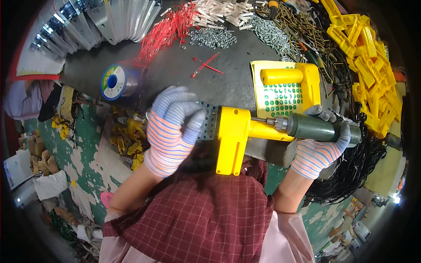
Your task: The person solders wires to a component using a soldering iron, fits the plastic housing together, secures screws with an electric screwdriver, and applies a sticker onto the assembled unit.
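Note:
My right hand (322, 151), in a striped knit glove, is wrapped round a dark green power drill (313, 128). Its metal chuck and bit (261, 119) point left, the tip meeting the side of an upright yellow plastic handle (231, 140). A perforated grey metal plate (209, 120) runs out from that handle to the left. My left hand (173, 127), gloved alike, has its fingers curled in front of the plate; whether they pinch anything is hidden. Behind the drill, another yellow handle (309, 87) lies on a yellow sheet with green dots (280, 103).
A spool of wire (115, 82) stands at the table's left. Along the back lie red wired parts (169, 28), nuts (212, 38), screws (274, 37) and wrapped metal blades (101, 22). Yellow plastic parts (372, 74) pile at right above black cables (351, 175).

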`<state>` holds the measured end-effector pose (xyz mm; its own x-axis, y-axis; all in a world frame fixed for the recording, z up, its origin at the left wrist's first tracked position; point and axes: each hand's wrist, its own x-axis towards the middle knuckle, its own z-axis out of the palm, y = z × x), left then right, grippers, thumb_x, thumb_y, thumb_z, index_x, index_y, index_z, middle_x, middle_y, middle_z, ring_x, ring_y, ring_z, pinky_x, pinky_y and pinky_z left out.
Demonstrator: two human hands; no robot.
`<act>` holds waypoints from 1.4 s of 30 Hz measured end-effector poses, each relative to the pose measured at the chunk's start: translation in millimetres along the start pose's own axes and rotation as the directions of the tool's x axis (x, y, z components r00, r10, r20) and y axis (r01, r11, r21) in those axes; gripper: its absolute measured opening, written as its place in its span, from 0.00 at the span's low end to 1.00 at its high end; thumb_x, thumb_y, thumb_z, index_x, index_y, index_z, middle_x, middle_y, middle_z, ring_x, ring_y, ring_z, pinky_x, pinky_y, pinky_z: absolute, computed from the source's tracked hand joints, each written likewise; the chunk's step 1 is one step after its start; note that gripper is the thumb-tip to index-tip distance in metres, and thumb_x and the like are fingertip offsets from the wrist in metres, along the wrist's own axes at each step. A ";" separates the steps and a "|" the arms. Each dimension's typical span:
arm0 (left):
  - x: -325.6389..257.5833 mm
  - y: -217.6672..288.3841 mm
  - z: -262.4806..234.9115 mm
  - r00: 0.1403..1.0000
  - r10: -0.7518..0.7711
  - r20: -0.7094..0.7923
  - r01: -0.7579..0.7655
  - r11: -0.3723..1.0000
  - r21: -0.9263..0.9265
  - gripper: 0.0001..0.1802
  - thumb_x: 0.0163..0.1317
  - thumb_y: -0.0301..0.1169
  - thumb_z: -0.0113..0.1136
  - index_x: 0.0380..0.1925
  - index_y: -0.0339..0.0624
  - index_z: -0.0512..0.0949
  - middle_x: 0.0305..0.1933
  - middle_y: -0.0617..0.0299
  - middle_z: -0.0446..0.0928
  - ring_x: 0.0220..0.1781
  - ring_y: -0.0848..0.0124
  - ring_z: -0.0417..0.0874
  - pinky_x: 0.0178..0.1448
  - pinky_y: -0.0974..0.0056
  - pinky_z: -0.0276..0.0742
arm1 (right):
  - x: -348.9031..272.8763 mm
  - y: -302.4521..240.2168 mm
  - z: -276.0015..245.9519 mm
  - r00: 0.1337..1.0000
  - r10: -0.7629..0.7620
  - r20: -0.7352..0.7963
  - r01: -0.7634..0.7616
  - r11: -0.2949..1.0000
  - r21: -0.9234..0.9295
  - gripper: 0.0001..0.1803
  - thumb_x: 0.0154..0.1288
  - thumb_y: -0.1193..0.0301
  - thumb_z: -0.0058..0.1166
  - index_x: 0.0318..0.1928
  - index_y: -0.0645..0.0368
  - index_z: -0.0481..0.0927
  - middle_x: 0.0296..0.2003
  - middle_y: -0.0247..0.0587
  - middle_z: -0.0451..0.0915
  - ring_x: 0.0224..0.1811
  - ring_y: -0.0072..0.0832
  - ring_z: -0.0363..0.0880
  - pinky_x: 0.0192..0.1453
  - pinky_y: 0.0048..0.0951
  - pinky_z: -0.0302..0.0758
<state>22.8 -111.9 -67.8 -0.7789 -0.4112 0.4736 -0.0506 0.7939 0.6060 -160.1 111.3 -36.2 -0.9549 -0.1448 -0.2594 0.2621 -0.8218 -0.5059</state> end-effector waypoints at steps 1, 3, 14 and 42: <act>-4.8 2.4 7.8 1.000 -0.010 -0.010 0.010 1.000 0.002 0.08 0.58 0.29 0.68 0.35 0.42 0.79 0.43 0.54 0.78 0.52 0.53 0.79 0.60 0.50 0.74 | 0.7 -1.1 -1.2 1.000 -0.015 -0.009 0.015 1.000 -0.007 0.19 0.58 0.63 0.63 0.43 0.61 0.74 0.31 0.37 0.72 0.35 0.32 0.73 0.53 0.41 0.74; -5.3 3.1 13.3 0.999 -0.014 -0.044 0.015 1.000 0.019 0.07 0.57 0.29 0.68 0.34 0.42 0.79 0.43 0.54 0.78 0.52 0.52 0.79 0.60 0.50 0.74 | 0.5 -1.6 -0.5 0.999 -0.031 -0.015 0.031 0.999 -0.021 0.20 0.58 0.63 0.63 0.44 0.62 0.74 0.31 0.37 0.72 0.35 0.32 0.73 0.53 0.42 0.74; -2.6 -3.4 11.7 0.991 0.132 0.017 -0.132 0.991 0.011 0.10 0.51 0.27 0.69 0.34 0.44 0.79 0.41 0.56 0.79 0.48 0.53 0.80 0.60 0.48 0.75 | -2.3 -0.9 -0.3 0.999 -0.027 -0.031 0.026 1.000 -0.015 0.23 0.55 0.63 0.65 0.46 0.63 0.74 0.29 0.36 0.72 0.34 0.30 0.73 0.52 0.39 0.74; 0.6 -1.2 15.1 0.990 0.132 0.044 -0.135 0.988 0.070 0.10 0.52 0.29 0.65 0.37 0.45 0.83 0.44 0.56 0.80 0.47 0.53 0.79 0.53 0.53 0.76 | 1.5 -1.5 -3.0 0.992 -0.045 0.117 0.038 0.998 0.059 0.17 0.53 0.67 0.65 0.41 0.59 0.76 0.28 0.33 0.74 0.32 0.27 0.73 0.51 0.38 0.74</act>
<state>13.0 -106.3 -77.9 -0.8053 -0.2829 0.5211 0.0113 0.8714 0.4905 -161.5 113.9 -38.4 -0.9755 -0.1714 -0.1382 0.2168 -0.8579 -0.4659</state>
